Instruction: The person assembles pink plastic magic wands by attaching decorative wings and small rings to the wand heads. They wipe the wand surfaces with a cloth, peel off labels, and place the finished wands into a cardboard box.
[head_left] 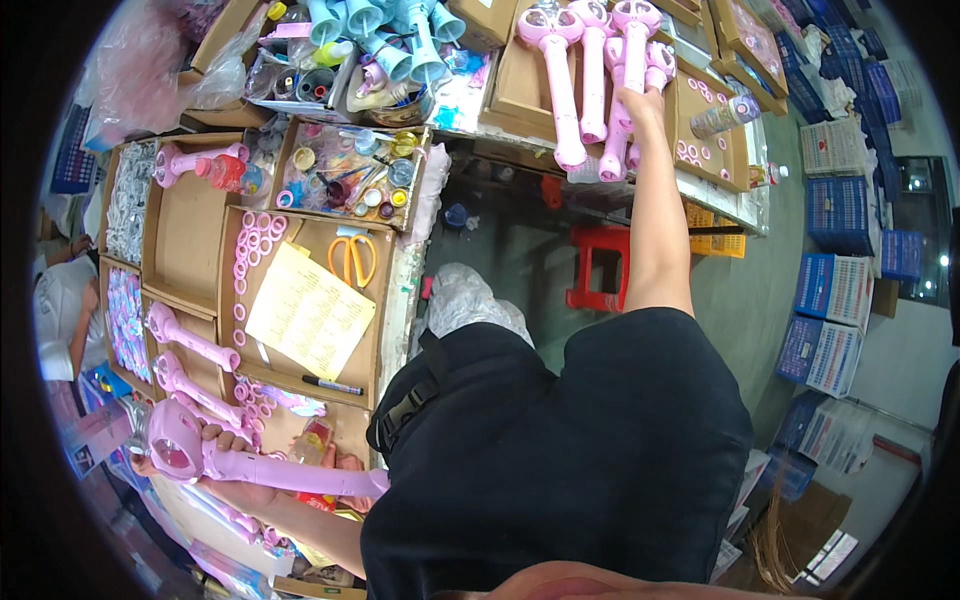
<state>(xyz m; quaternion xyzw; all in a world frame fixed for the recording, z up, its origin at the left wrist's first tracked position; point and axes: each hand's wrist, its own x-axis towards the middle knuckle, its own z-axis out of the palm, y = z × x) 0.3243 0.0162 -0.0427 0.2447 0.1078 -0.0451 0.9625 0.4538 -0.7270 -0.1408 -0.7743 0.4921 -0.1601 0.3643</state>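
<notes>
At the lower left, my left hand [226, 440] is wrapped round a pink toy wand [290, 472], just below its round head with a clear window. The wand lies nearly level, its handle pointing toward my body. Up at the top right, my stretched-out right hand [643, 106] is closed round a pink wand [617, 135] in a cluster of several similar ones. A separate pink wand [562, 95] leans just left of that cluster, on a cardboard tray [508, 92]. More pink wands [195, 340] lie in the box beyond my left hand.
Cardboard trays hold pink rings [255, 240], a yellow paper sheet [310, 312], orange-handled scissors [352, 262] and a marker pen [333, 385]. Paint pots [372, 197] and light-blue wand parts [390, 50] stand farther back. A red stool [598, 270] stands on the floor. Another person's arm [85, 325] shows far left.
</notes>
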